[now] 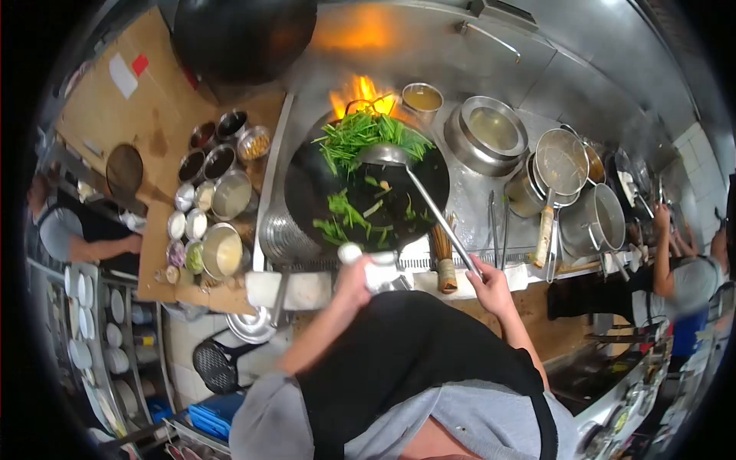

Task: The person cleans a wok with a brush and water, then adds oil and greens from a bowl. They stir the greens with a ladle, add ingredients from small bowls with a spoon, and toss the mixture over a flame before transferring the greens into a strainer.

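Note:
A black wok (307, 184) sits over the burner with flames behind its far rim. Green leafy vegetables (368, 138) are heaped at its far side, and loose pieces lie nearer me. My right hand (492, 288) grips the long metal handle of a ladle (387, 156), whose bowl rests against the heap. At the wok's near edge, my left hand (354, 282) is closed on a white cloth (381, 273); what lies beneath the cloth is hidden.
Seasoning containers (228, 251) crowd the left side. A bamboo brush (446, 264) lies right of the wok. Farther right are a steel pot (491, 134), a strainer (562, 162) and a deep pot (592, 218). People work at both sides. Flames (364, 96) rise behind the wok.

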### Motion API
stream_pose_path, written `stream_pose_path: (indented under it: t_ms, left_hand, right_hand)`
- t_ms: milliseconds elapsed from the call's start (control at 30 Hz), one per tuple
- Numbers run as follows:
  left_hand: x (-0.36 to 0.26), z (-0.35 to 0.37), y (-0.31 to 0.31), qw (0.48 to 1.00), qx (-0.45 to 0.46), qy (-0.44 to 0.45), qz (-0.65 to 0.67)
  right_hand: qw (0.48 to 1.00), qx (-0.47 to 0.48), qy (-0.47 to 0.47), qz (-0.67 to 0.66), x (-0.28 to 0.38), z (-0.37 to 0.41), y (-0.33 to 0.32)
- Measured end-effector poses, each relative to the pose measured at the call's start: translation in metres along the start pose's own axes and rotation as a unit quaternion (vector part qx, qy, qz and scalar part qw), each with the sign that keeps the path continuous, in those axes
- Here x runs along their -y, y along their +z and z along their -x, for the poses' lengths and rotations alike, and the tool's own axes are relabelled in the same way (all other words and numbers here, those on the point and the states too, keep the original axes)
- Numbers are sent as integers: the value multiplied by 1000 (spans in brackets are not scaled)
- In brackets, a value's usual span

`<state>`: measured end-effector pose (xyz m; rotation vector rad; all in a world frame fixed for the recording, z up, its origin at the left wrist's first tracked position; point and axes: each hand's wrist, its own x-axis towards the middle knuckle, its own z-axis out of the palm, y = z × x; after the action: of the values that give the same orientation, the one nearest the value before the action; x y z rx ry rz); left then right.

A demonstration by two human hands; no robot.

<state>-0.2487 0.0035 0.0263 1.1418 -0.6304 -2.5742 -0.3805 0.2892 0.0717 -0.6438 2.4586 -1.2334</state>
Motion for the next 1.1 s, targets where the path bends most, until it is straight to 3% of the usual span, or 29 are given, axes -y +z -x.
stream_pose_path:
  t_ms: [33, 100, 167, 300, 467, 533, 567, 667, 767, 833, 900, 1000, 1100]
  left_hand:
    - [-8, -26, -3, 998, -13, -56, 15]
    - [-29, -37, 29, 999, -35, 14, -33]
    - [-36, -97, 20, 999, 25, 5, -32]
    - [-33, -102, 3, 997, -7, 80, 2]
    - [-25, -27, -55, 991, 111, -22, 65]
    - [-24, -7, -60, 986, 132, -19, 101]
    - [-25, 2, -60, 985, 133, -12, 110]
    - [-22, 11, -79, 989, 129, 16, 77]
    - [-32, 28, -80, 990, 130, 34, 36]
    - [-37, 33, -76, 990, 131, 36, 24]
    - [-38, 29, -72, 991, 133, 31, 18]
    - [-37, 18, -63, 991, 127, -6, 42]
    - [-39, -3, -51, 985, 164, -14, 51]
  right_hand:
    - [999, 26, 32, -35, 5, 11, -5]
    - [984, 66, 89, -140, 25, 25, -11]
    - [975, 84, 133, -155, 36, 18, -8]
    - [992, 33, 58, -103, 34, -38, 10]
    - [988, -50, -97, 112, -38, -117, 69]
    - [998, 24, -55, -16, 6, -100, 74]
    - [986, 125, 74, -83, 51, -85, 58]
    - [984, 122, -91, 90, 56, -58, 40]
    - [989, 142, -21, -21, 77, -20, 24]
    - [962, 223, 126, -95, 83, -19, 12]
    - [958, 236, 130, -95, 79, -28, 16]
    - [987, 128, -87, 43, 56, -69, 37]
    - [979, 29, -145, 138, 60, -109, 28]
